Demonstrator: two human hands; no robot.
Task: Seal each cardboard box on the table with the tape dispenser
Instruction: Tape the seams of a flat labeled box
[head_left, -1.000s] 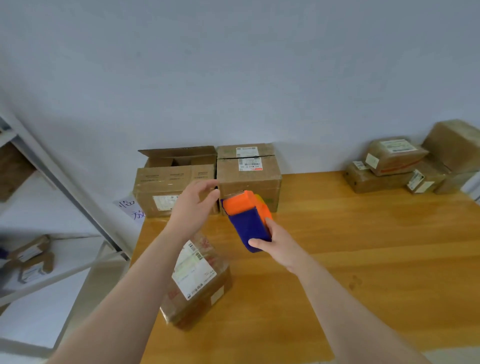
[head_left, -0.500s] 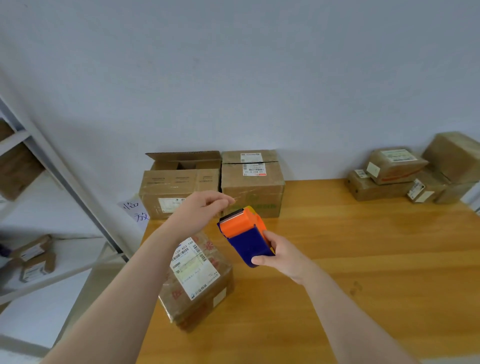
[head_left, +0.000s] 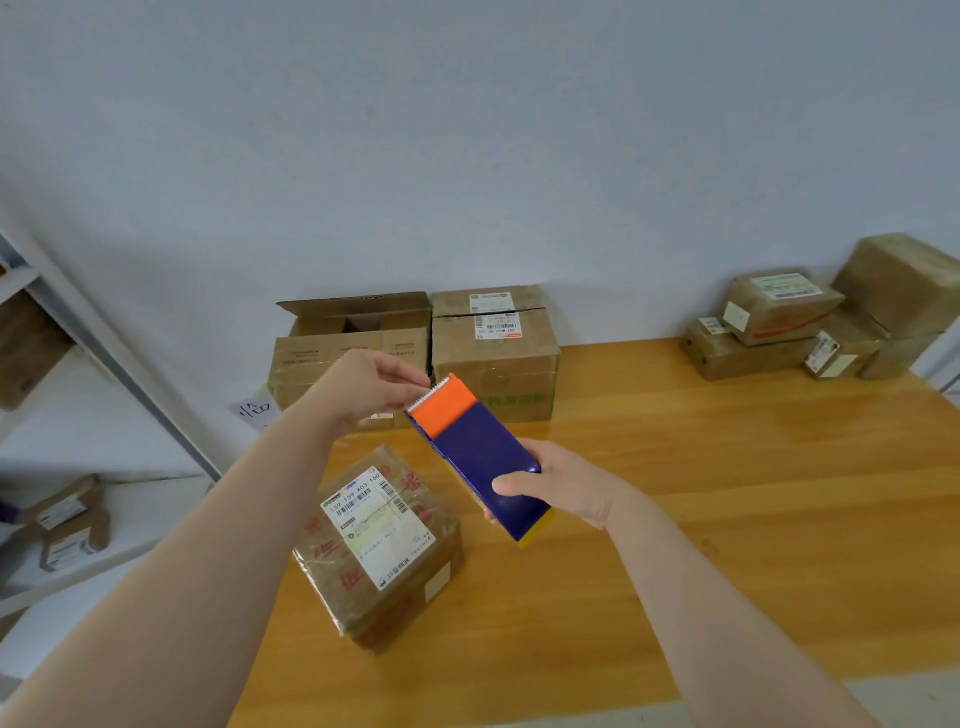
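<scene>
My right hand (head_left: 558, 486) grips a blue tape dispenser (head_left: 480, 452) with an orange head, held in the air over the table, its toothed edge pointing up and left. At that toothed edge my left hand (head_left: 371, 382) pinches with thumb and fingertips; clear tape there is too faint to tell. Below my hands a small taped box (head_left: 379, 545) with a white shipping label lies on the wooden table (head_left: 727, 519). At the back wall stand an open-flapped box (head_left: 343, 348) and a closed box (head_left: 496, 353) side by side.
A pile of several small parcels (head_left: 810, 322) sits at the table's far right corner. A metal shelf (head_left: 78, 332) with more small boxes (head_left: 70, 519) stands left of the table. A paper note (head_left: 254, 410) hangs by the table's left edge.
The dispenser has tilted so its orange head points up and left. My left hand has closed in from above the box to pinch at the toothed edge.
</scene>
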